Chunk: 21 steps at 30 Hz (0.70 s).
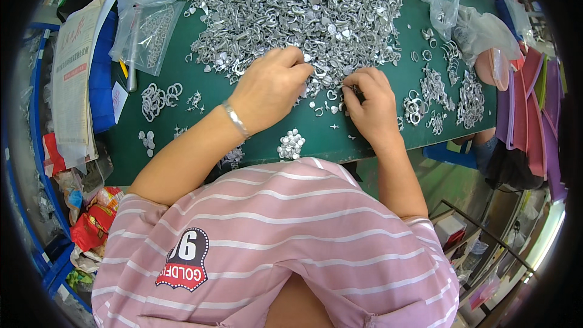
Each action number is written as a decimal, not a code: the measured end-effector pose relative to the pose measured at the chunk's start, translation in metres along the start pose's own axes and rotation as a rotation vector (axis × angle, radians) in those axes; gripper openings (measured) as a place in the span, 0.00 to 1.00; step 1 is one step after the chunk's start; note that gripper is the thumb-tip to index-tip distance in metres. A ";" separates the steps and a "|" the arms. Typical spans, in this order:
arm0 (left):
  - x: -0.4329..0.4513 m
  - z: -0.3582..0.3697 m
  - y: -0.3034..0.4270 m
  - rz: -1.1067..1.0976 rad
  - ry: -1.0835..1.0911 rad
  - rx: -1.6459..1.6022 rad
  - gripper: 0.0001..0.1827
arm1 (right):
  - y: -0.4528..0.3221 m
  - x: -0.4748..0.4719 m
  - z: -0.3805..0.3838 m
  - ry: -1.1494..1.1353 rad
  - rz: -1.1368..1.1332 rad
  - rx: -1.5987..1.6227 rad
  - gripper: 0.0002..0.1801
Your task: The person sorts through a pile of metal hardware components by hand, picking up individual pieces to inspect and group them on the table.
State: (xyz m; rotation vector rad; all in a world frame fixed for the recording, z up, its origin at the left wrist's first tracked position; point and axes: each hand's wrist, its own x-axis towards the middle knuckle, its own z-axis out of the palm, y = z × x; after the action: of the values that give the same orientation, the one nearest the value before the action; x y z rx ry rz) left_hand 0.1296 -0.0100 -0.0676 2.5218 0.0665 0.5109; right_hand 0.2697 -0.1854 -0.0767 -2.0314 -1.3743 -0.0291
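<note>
A large heap of small silvery metal pieces (300, 13), among them hearts and rings, covers the far middle of the green tabletop (259, 139). My left hand (273, 86), a silvery bangle at its wrist, reaches to the heap's near edge with fingers bent; its fingertips are partly hidden. My right hand (371, 102) is at the heap's near right edge, thumb and fingertips close together; whether a piece is between them cannot be told. Loose hearts and small pieces (325, 105) lie between the hands. Nearer my body is a small pile of round flat pieces (291, 144).
Sorted piles of rings (157, 100) lie at left, with more rings (413, 108) and metal pieces (470, 100) at right. Clear plastic bags (155, 32) and a newspaper (73, 73) are at the left. More plastic bags (483, 32) stand at the right edge. Another person's leg shows beyond the table.
</note>
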 end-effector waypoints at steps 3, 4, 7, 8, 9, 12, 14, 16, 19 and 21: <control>0.007 0.006 0.001 -0.020 -0.058 0.076 0.15 | -0.003 -0.007 -0.004 0.006 0.502 0.630 0.07; 0.007 0.004 0.000 -0.014 -0.076 0.079 0.16 | -0.002 -0.006 -0.009 -0.012 0.580 0.754 0.06; 0.003 0.001 -0.001 -0.010 -0.013 0.086 0.17 | -0.002 -0.006 -0.015 -0.010 0.772 1.081 0.08; 0.003 -0.004 0.002 -0.045 0.021 0.098 0.18 | 0.002 -0.007 -0.014 -0.026 0.774 1.132 0.09; 0.000 -0.005 0.000 -0.061 0.052 0.113 0.17 | 0.002 -0.008 -0.015 -0.033 0.792 1.170 0.08; -0.008 -0.011 -0.006 -0.121 0.038 0.122 0.15 | 0.004 -0.008 -0.016 -0.034 0.768 1.279 0.07; -0.010 -0.008 -0.010 -0.109 0.032 0.133 0.14 | 0.003 -0.008 -0.018 -0.032 0.752 1.307 0.07; -0.010 -0.006 -0.012 -0.095 0.046 0.158 0.12 | 0.003 -0.010 -0.016 -0.054 0.699 1.143 0.06; -0.009 -0.006 -0.006 -0.100 0.114 0.168 0.11 | 0.003 -0.008 -0.018 -0.026 0.646 0.850 0.07; -0.008 -0.006 -0.003 -0.152 0.095 0.172 0.12 | 0.019 -0.005 -0.019 0.082 0.569 0.515 0.08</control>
State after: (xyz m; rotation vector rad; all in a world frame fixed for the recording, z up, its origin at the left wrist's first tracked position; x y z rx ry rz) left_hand 0.1202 -0.0058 -0.0674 2.6310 0.3489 0.5847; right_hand 0.2893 -0.2040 -0.0740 -1.8680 -0.6241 0.4405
